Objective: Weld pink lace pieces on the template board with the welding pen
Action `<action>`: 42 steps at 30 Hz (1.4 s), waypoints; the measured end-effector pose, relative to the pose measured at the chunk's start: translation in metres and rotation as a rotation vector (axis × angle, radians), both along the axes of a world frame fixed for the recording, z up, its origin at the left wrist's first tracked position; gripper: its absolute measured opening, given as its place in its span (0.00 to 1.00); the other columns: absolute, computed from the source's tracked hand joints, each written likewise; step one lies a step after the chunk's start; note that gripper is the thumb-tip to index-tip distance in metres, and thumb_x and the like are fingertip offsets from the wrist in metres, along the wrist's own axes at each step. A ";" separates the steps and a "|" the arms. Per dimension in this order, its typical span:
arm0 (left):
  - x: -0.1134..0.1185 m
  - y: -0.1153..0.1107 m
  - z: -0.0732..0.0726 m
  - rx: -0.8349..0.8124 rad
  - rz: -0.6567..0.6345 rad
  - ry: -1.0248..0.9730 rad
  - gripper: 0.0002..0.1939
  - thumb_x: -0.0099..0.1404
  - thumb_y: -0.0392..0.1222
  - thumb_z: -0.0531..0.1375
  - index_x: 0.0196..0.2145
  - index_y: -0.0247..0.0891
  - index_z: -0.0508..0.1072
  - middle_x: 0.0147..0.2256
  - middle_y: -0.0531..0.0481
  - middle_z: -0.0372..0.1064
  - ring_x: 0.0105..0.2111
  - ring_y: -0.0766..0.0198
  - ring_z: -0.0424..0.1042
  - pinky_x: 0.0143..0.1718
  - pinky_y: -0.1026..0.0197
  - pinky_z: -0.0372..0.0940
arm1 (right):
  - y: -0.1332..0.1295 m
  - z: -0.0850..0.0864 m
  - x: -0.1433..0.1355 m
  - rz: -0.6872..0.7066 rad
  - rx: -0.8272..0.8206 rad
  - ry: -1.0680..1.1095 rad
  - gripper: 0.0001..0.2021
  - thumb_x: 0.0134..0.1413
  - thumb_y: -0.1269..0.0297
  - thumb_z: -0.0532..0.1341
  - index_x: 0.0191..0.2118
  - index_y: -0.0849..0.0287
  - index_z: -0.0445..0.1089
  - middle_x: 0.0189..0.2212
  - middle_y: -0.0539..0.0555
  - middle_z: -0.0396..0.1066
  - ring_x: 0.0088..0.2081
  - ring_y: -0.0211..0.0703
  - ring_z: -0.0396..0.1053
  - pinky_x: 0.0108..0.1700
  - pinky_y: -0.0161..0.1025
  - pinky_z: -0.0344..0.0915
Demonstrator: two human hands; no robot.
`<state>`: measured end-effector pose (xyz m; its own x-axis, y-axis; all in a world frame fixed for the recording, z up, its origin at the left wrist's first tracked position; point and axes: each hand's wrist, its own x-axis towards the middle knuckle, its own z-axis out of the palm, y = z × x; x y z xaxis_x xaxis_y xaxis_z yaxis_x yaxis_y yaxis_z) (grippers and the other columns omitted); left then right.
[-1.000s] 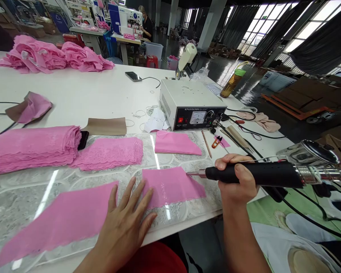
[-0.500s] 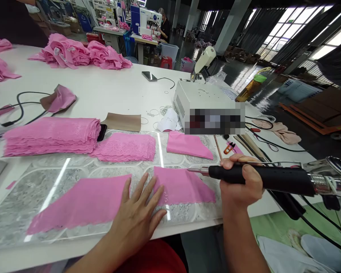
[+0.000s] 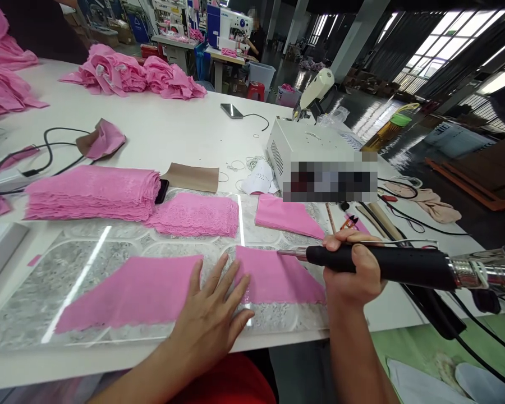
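My left hand (image 3: 214, 311) lies flat with fingers spread. Its fingertips bridge the gap between two pink fabric pieces, touching the right end of the left piece (image 3: 134, 292) and the left end of the right piece (image 3: 273, 280). My right hand (image 3: 353, 266) is wrapped round a black-handled tool with a thin metal nozzle (image 3: 412, 266), held level and pointing left. The nozzle's tip is at the right piece's upper edge; whether it touches the cloth I cannot tell. Both pieces rest on a clear patterned mat (image 3: 92, 331).
Behind the mat's middle are a tall pink lace stack (image 3: 92, 193), a lower stack (image 3: 197, 216) and folded pink pieces (image 3: 288, 216). A pale machine box (image 3: 315, 140) stands at the back right. Orange thread snips (image 3: 348, 223) lie near my right hand, and black cables (image 3: 437, 314) run beside it.
The view has turned a little left, so the table appears further right. Against the fabric, the nozzle tip has shifted slightly left along the upper edge. My left hand keeps its place on the pieces.
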<state>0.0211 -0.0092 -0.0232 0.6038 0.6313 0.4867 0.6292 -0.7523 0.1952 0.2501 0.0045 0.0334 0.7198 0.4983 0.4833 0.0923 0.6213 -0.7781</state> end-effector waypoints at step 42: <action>-0.015 -0.018 0.007 0.077 -0.132 -0.063 0.15 0.68 0.44 0.58 0.49 0.34 0.72 0.50 0.43 0.72 0.57 0.54 0.65 0.66 0.46 0.47 | 0.005 0.008 -0.054 0.319 -0.034 0.017 0.05 0.43 0.66 0.59 0.29 0.60 0.68 0.27 0.49 0.66 0.21 0.33 0.63 0.26 0.38 0.63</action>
